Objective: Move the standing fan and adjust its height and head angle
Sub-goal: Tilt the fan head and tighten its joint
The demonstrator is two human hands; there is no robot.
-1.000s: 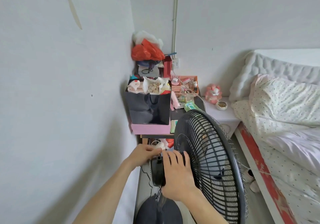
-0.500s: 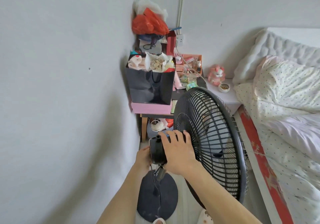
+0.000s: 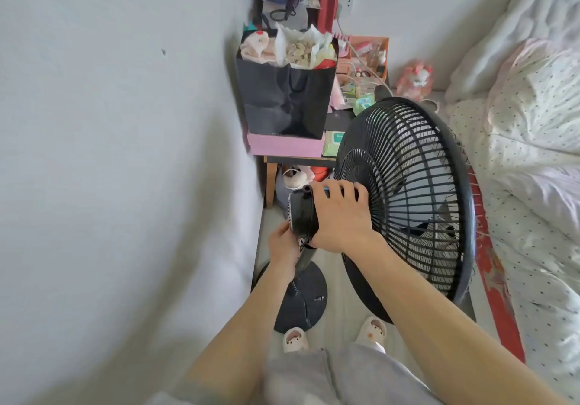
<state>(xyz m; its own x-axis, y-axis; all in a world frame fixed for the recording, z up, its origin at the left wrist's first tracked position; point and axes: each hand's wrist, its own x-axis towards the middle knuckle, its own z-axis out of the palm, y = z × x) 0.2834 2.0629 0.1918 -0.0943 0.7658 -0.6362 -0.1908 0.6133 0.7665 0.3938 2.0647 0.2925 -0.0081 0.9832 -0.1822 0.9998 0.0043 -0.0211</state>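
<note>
A fan (image 3: 405, 191) on the floor, in the thin gap between the wall and the bed (image 3: 533, 185), just in front of the messy table (image 3: 298, 160). Round foot (image 3: 301, 301) flat on the floor, close to two slippers (image 3: 295, 340). Right hand (image 3: 339, 216) on top of the motor box (image 3: 299, 213) behind the cage, fingers curled over it, holding it. Left hand (image 3: 284, 244) up on top of that box a second ago; now down below it, fingers curled round the top of the pole (image 3: 303, 258). Looks like a switch from carrying to fixing: one hand to keep the pole steady, the other to tip the head. Too early to tell if the tilt or height is right yet.
</note>
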